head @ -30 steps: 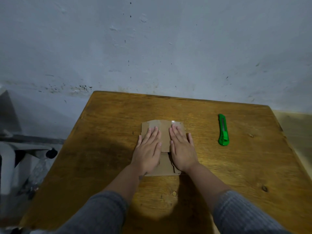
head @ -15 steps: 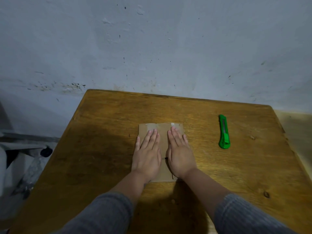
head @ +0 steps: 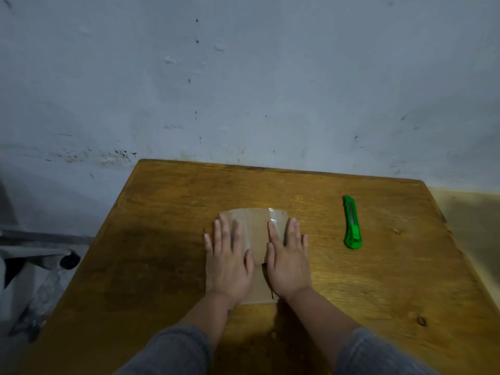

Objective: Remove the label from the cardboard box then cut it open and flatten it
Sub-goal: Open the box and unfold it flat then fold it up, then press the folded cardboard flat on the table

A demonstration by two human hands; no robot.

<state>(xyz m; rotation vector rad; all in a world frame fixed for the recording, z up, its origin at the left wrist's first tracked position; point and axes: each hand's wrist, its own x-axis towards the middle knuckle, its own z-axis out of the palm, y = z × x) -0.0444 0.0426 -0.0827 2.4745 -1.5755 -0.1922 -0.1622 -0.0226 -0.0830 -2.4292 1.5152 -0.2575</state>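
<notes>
The hands have slid apart since a moment ago: left hand (head: 228, 262) and right hand (head: 289, 262) press the cardboard box (head: 255, 234) flat mid-tabletop (head: 162, 239), fingers straight, holding nothing. That's the flattening step, nearly done; next calls for firm, even pressure along the creases. The green cutter (head: 351, 222) lies idle to the right.

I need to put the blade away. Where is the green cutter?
In the head view, the green cutter lies on the wooden table, right of the right hand, untouched.

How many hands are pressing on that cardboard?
2. The left hand lies flat on the cardboard's left side, the right hand flat on its right side.
</notes>
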